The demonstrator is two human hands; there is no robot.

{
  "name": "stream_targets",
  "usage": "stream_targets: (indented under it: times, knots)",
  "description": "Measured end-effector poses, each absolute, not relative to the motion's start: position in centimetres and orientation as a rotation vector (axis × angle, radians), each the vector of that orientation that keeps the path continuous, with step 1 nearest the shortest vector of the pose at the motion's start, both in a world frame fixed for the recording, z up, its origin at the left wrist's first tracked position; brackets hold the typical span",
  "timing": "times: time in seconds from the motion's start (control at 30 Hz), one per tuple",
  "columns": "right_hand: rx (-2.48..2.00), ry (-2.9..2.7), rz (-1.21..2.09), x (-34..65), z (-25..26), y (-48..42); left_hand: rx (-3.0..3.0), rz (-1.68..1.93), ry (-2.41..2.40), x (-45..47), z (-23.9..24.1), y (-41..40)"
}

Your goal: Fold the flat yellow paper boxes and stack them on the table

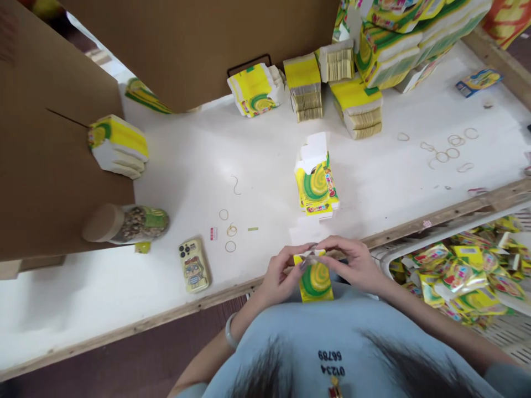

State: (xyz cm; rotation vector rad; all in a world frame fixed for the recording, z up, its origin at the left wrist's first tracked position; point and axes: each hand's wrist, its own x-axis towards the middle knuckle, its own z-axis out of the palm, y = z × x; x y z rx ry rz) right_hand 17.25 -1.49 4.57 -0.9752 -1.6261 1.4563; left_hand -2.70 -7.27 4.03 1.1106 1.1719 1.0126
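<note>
A small yellow and green carton (316, 282) is held upright against my chest, just past the near edge of the white table (186, 160). My left hand (283, 275) grips its left side, fingers curled. My right hand (352, 264) pinches the flap at its top, fingers closed. Further out on the table lies a short stack of flat cartons (316, 187) of the same print, a white flap showing at its far end.
Bundles of flat cartons (304, 87) line the back by a brown cardboard wall (194, 44). A phone (194, 265), a jar on its side (128, 223) and loose rubber bands (450, 149) lie about. A white basket (464, 273) of packets sits at right.
</note>
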Motion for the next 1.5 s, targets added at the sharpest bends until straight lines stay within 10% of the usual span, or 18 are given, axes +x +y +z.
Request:
stream_targets:
  times: [0.4,0.7,1.13,1.5]
  knots:
    - [-0.569,-2.058,0.904,19.3,3.4,-1.3,1.221,1.052,1.159,-2.7,4.0,-6.7]
    - [-1.108,-1.743,1.940,18.2,7.4,-1.3,1.436,0.897,1.285,-3.3,6.3,-5.5]
    - [-0.965,-1.528,2.088,18.7,6.1,-1.3,1.636,0.732,1.170,-4.3,6.3,-5.5]
    - [-1.978,-1.762,0.884,34.5,5.4,-1.7,2.311,1.161,1.297,-5.1,8.6,13.9]
